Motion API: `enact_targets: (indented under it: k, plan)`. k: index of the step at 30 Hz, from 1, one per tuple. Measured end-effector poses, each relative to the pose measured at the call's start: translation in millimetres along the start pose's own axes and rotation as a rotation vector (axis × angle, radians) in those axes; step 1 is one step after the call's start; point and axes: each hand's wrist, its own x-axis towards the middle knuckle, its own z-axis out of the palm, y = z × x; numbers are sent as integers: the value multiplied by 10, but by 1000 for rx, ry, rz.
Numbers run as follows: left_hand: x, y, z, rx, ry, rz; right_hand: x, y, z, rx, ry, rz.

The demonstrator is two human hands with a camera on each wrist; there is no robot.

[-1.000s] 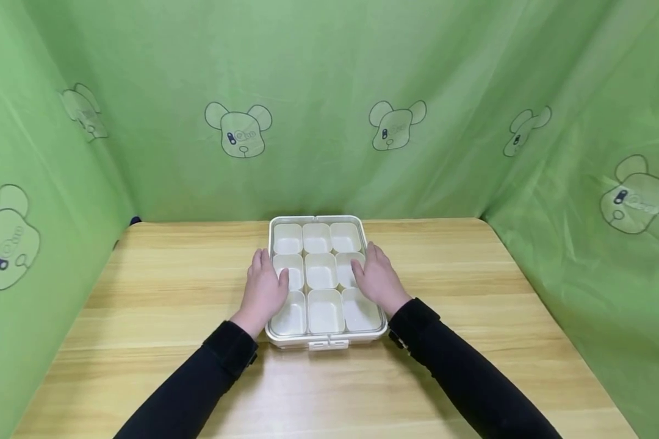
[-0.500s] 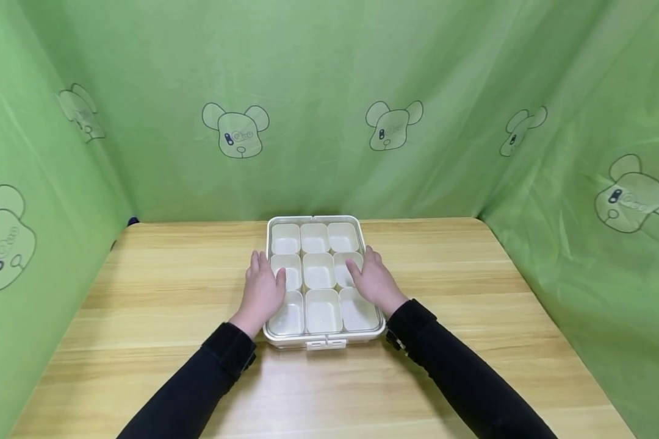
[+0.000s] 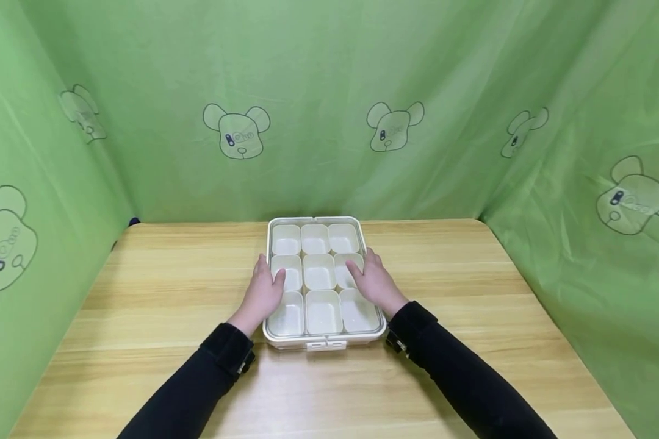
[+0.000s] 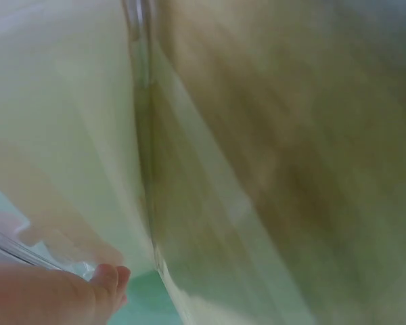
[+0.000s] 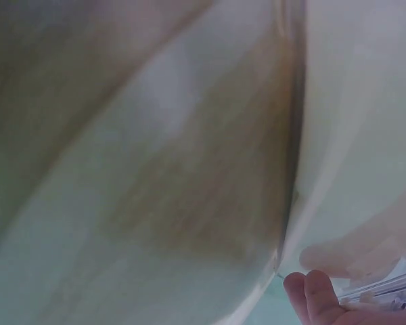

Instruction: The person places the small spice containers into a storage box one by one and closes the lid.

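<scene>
A white storage box (image 3: pixel 320 271) with a clear lid stands on the table, showing several pale square compartments in rows and a white latch (image 3: pixel 326 346) on its near side. My left hand (image 3: pixel 261 294) holds the box's left edge, thumb over the rim and fingers along the outer side. On the opposite edge, my right hand (image 3: pixel 379 281) grips in the same way, its thumb lying over the lid. Close up, the left wrist view shows left fingers (image 4: pixel 108 286) against the box wall, and the right wrist view shows right fingers (image 5: pixel 314 296) near its edge. The undersides of both hands are hidden.
The box rests on a light wood-grain table (image 3: pixel 159 299), its far side close to the table's back edge. Green cloth walls (image 3: pixel 318 73) with bear-head drawings surround the table at the back, left and right.
My left hand's fingers have turned slightly lower along the box side. The box and the right hand stay in place; the whole view has shifted a little.
</scene>
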Motion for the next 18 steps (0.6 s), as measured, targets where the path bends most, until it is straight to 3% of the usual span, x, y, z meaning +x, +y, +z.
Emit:
enact_targets:
  k: [18]
  plan:
    - [7, -29, -22, -12, -12, 18, -28, 13, 23, 20, 19, -28]
